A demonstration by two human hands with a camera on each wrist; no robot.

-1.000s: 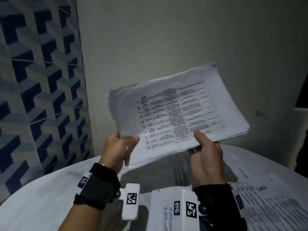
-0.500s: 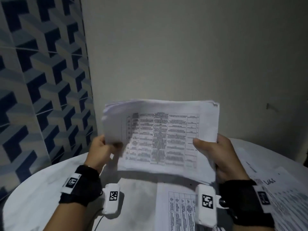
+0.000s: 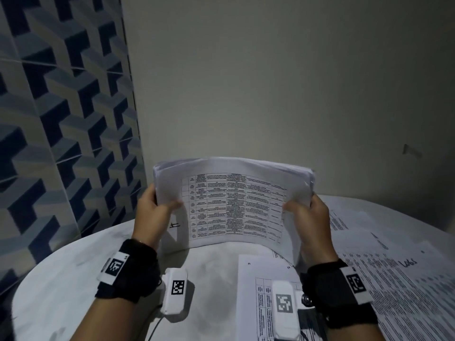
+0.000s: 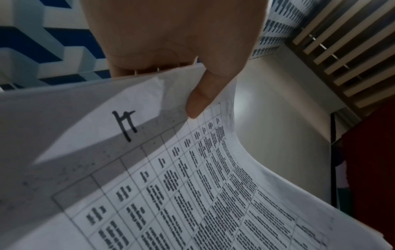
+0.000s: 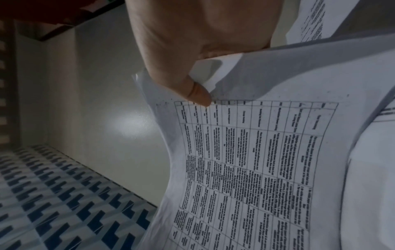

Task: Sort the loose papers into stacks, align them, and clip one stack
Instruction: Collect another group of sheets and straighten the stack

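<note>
A thick stack of printed papers [image 3: 231, 205] stands on its long lower edge on the white round table [image 3: 73, 279], bowed toward me, a table of text on its front sheet. My left hand [image 3: 150, 212] grips its left edge, thumb on the front. My right hand [image 3: 310, 217] grips its right edge the same way. In the left wrist view the left thumb [image 4: 200, 99] presses the stack [image 4: 192, 186] near a handwritten mark. In the right wrist view the right thumb [image 5: 192, 91] pins the stack [image 5: 256, 160]. No clip is in view.
Another printed sheet [image 3: 253, 299] lies flat on the table in front of me. Several more printed pages [image 3: 394, 274] spread over the table's right side. A plain wall [image 3: 270, 82] rises behind the table and a blue patterned wall [image 3: 56, 119] stands to the left.
The stack came down from a tilted hold in the air and turned level; its lower edge now rests on the table. My right hand shifted from under the stack to its right edge.
</note>
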